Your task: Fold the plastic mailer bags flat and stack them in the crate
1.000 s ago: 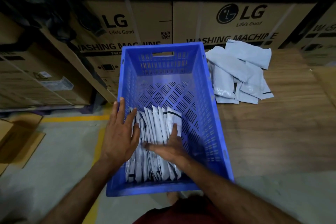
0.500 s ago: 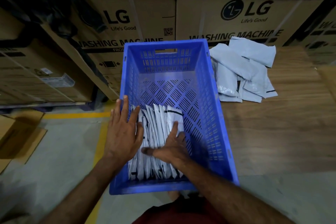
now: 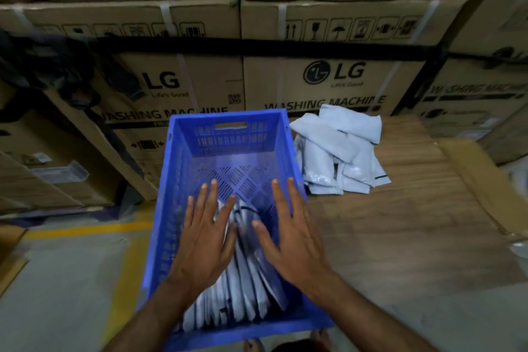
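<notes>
head cam | forward-down | close over crate (image 3: 228, 151) | single view

Ahead of the fingertips of both hands (image 3: 204, 240) (image 3: 294, 240) the far half of the crate (image 3: 168, 208) has a bare floor, open from above. Under the palms, folded bags (image 3: 243, 291) fill the near half. The crate walls close the room outside the little fingers on both sides. Right of the right fingers, past the wall, loose bags (image 3: 340, 148) lie on the wooden surface (image 3: 400, 237). Boxes (image 3: 314, 86) stand beyond the crate.
</notes>
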A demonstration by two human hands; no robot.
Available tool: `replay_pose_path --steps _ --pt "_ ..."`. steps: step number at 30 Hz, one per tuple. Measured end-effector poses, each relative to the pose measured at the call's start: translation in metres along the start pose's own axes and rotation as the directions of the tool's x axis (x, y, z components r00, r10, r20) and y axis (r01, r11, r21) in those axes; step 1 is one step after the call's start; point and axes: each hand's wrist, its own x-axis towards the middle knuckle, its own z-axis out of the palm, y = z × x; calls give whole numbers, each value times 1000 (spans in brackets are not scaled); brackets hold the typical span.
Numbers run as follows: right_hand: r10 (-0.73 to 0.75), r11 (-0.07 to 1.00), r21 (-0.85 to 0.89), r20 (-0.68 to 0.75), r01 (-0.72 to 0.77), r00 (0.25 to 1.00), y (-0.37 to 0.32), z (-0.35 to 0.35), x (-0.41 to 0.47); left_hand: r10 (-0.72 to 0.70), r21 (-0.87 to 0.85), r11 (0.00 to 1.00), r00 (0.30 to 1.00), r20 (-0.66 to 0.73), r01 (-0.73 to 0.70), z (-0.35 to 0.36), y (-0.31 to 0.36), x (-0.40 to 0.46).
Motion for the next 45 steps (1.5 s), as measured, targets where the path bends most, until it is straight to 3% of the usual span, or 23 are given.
replay_pose_path --steps 4,9,13,17,21,26,31,38,41,45 --pt "31 999 -11 -189 -34 981 45 -39 24 45 -60 997 999 4 -45 12 45 38" --pt "171 977 -96 -191 -191 967 142 -66 44 75 -143 986 996 -53 -82 22 104 89" --pt "193 964 -176 -65 -202 979 217 -77 66 75 -160 983 995 -67 -85 37 144 125" --pt "119 974 -207 118 -92 986 272 -77 112 43 -107 993 999 -20 -45 68 180 152" --pt "32 983 -181 329 29 944 300 -67 170 -40 -86 995 998 58 45 111 202 172" --pt "7 965 -234 465 115 885 320 -35 226 -67 -14 998 996 54 67 145 208 189" --pt "29 972 -212 521 97 853 329 -20 239 -140 22 990 988 64 138 163 213 195" --pt "-305 952 74 331 298 893 329 -80 152 -236 -64 970 972 -15 234 134 235 191" --pt "-444 894 109 350 435 825 349 -113 79 -265 -126 956 964 6 263 136 239 163" --pt "-551 805 89 480 587 682 384 -121 3 -193 -72 975 961 198 211 190 243 84"
